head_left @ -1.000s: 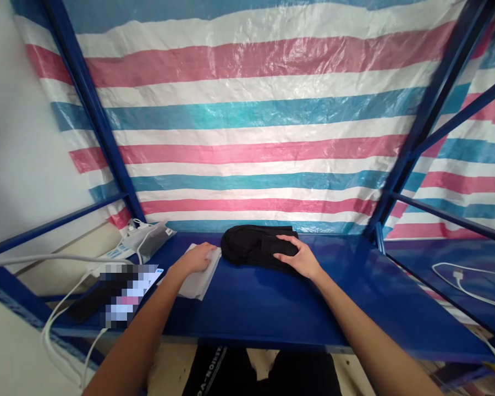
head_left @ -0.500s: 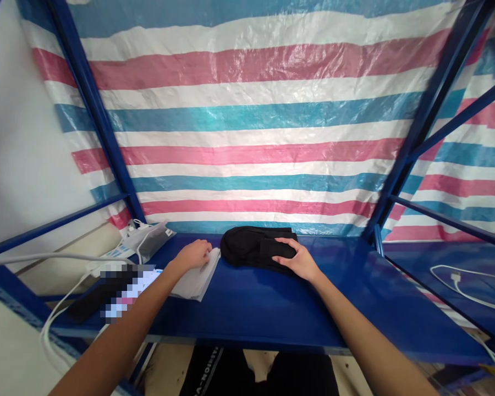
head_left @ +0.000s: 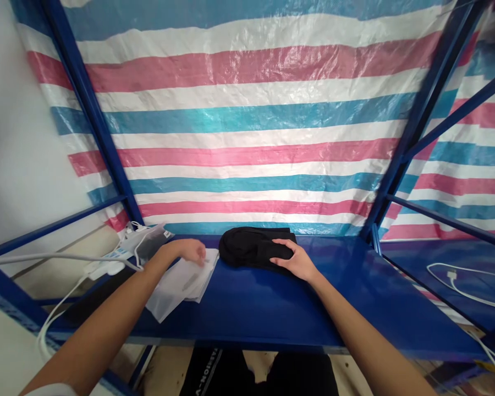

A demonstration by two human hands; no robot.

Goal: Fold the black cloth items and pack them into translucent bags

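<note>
My left hand point(head_left: 193, 252) is closed, its fingers pinched on the top sheet of a small stack of frosted plastic bags point(head_left: 196, 283) on the blue shelf. That top bag point(head_left: 165, 294) is slid askew, its corner pointing down and left. My right hand point(head_left: 296, 261) grips the right part of a folded black garment point(head_left: 247, 246), with the thumb at the near side and the fingers on top. The garment lies flat just right of the bags, near the striped sheet. Its exact kind cannot be made out.
Blue metal posts point(head_left: 94, 121) frame a striped plastic sheet point(head_left: 251, 121) behind the shelf point(head_left: 247, 313). At the left lie a white power strip point(head_left: 105, 267), cables, a grey plastic pouch point(head_left: 150, 242) and a dark long object. A white cable point(head_left: 454, 280) rests at the right.
My left hand has moved slightly left and tilted, shifting the top plastic bag askew to the lower left. The right hand keeps its hold on the garment.
</note>
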